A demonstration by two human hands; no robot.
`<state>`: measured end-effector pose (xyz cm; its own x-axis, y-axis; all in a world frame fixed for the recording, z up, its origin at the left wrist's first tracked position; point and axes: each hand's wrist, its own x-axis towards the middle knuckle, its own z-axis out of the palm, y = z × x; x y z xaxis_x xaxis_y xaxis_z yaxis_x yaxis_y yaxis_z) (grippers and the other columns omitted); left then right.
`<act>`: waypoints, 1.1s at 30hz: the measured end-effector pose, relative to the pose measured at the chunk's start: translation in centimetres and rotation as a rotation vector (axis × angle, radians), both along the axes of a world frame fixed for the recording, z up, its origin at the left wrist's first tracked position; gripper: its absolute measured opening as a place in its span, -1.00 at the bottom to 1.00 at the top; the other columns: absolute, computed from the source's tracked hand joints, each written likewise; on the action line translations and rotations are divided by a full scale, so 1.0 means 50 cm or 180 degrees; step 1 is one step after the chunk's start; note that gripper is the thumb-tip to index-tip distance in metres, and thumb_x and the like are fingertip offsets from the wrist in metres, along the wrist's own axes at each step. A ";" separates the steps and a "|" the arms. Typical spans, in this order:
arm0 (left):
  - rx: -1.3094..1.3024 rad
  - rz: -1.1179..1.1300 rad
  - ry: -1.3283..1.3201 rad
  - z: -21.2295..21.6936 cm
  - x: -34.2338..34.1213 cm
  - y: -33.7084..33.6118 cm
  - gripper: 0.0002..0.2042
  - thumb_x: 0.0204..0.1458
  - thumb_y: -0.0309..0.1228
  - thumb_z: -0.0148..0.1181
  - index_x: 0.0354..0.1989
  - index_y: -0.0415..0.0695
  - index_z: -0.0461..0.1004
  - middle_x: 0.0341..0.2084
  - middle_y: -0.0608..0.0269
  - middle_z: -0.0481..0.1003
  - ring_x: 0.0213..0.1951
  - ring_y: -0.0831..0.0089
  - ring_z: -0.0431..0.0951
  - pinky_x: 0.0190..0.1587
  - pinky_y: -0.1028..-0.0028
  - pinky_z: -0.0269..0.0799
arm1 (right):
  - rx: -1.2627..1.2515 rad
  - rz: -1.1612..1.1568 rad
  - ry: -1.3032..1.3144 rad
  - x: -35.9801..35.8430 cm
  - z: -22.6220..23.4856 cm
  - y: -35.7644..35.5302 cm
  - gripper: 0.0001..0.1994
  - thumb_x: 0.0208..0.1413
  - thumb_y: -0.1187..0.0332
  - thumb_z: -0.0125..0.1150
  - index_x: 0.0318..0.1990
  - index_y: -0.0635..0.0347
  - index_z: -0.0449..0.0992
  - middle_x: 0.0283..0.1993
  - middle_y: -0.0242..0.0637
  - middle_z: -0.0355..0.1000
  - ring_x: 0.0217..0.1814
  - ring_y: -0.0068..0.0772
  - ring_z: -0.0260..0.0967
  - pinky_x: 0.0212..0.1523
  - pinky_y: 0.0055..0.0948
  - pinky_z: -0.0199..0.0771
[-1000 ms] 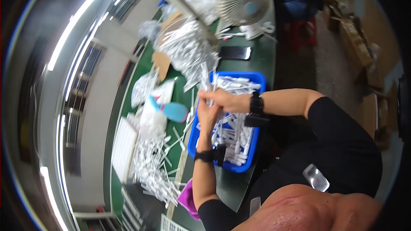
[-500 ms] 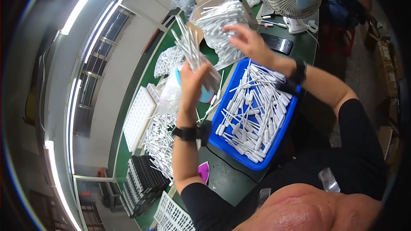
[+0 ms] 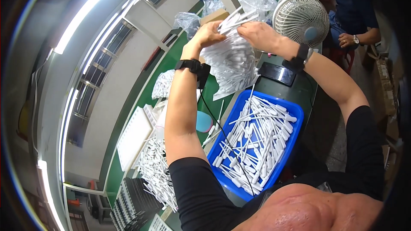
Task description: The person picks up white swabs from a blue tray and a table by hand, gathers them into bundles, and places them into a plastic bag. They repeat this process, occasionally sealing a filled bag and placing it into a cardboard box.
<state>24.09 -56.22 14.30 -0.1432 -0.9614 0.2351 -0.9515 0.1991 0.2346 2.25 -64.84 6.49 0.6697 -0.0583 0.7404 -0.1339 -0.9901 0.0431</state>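
Note:
Both my hands are at the upper end of a clear plastic bag (image 3: 231, 70) packed with white plastic dropper pipettes. My left hand (image 3: 207, 35) is closed on a bunch of pipettes (image 3: 233, 20), whose ends stick out up and to the right. Against the other side of that bunch, my right hand (image 3: 259, 35) has its fingers curled in; whether they pinch the bag's edge or the pipettes is hidden. Below the bag, many more pipettes lie in criss-cross directions in a blue tray (image 3: 298, 122).
A fan (image 3: 301, 20) and a phone (image 3: 277, 73) are right of the bag. On the left are a smaller filled bag (image 3: 163, 84), a white rack (image 3: 135, 139), loose pipettes (image 3: 156, 169) and stacked black trays (image 3: 132, 203). A cable crosses the blue tray. Another person (image 3: 353, 13) sits far right.
My left hand has carried the bunch of pipettes up and away to the filled bag. My right hand, spread before, has come in beside it with fingers curled.

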 end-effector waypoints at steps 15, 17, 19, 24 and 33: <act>0.0544 0.0416 -0.0956 -0.008 -0.043 0.059 -0.49 -0.18 -0.45 0.22 0.08 0.04 0.47 -0.13 0.07 0.56 -0.11 0.17 0.56 -0.01 0.33 0.44 | -0.0216 0.0293 0.0149 -0.072 0.002 -0.016 -0.89 0.10 0.42 0.11 -0.26 0.22 0.37 -0.22 -0.19 0.35 -0.19 -0.10 0.41 -0.16 -0.24 0.46; 0.0597 0.0630 -0.0832 -0.013 -0.039 0.083 -0.48 -0.19 -0.45 0.24 0.08 0.08 0.48 -0.13 0.10 0.56 -0.10 0.15 0.55 -0.01 0.34 0.44 | -0.0074 0.0390 -0.0074 -0.073 -0.008 -0.009 -0.90 0.09 0.46 0.13 -0.27 0.22 0.37 -0.16 -0.21 0.36 -0.15 -0.13 0.41 -0.15 -0.28 0.48; 0.0396 0.0368 -0.0645 0.002 -0.025 0.097 -0.42 -0.17 -0.47 0.19 0.17 0.03 0.40 -0.12 0.09 0.56 -0.09 0.21 0.55 0.02 0.36 0.43 | 0.0214 0.0447 -0.0249 -0.073 -0.007 0.007 -0.90 0.09 0.48 0.13 -0.26 0.22 0.37 -0.09 -0.21 0.36 -0.11 -0.15 0.42 -0.13 -0.32 0.49; 0.0515 0.0010 0.0636 0.001 0.006 0.087 -0.37 -0.12 -0.43 0.14 0.27 0.00 0.31 -0.14 0.13 0.54 -0.09 0.32 0.53 0.02 0.41 0.39 | 0.1442 0.0645 -0.0935 -0.044 -0.049 0.020 -0.89 0.13 0.53 0.14 -0.22 0.24 0.37 0.15 -0.21 0.30 0.03 -0.25 0.44 -0.05 -0.44 0.52; 0.0733 0.0189 -0.0135 -0.015 -0.021 0.087 -0.39 -0.06 -0.41 0.04 0.30 -0.05 0.27 -0.20 0.17 0.53 -0.21 0.35 0.48 -0.04 0.41 0.39 | 0.2213 0.1282 -0.1141 -0.025 -0.080 0.014 -0.91 0.18 0.54 0.12 -0.20 0.24 0.38 0.30 -0.21 0.25 0.15 -0.38 0.38 0.04 -0.49 0.49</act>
